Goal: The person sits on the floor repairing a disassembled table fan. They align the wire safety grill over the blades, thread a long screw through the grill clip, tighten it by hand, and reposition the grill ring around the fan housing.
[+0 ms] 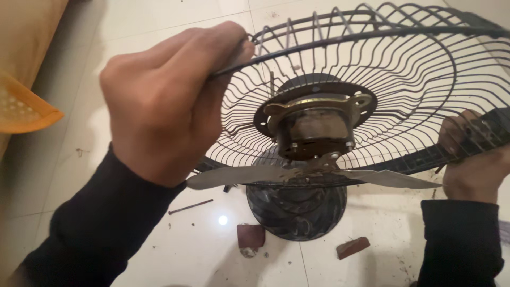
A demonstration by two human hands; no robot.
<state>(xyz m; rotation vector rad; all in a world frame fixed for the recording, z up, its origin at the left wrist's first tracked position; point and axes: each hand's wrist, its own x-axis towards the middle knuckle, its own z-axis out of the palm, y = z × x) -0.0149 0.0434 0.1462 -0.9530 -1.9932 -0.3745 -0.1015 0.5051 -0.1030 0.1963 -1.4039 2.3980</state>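
I hold a black wire fan guard tilted above the floor. My left hand grips its rim at the left. My right hand grips the rim at the right, fingers curled around the wires. At the guard's centre sits a brass-coloured motor housing with a dark body. Below it, metal fan blades stick out to the left and right. A dark round domed part lies on the floor under the motor.
White floor tiles carry dirt specks, a long rusty nail or screw, and two small reddish-brown blocks. An orange plastic object and a tan piece of furniture are at the left edge.
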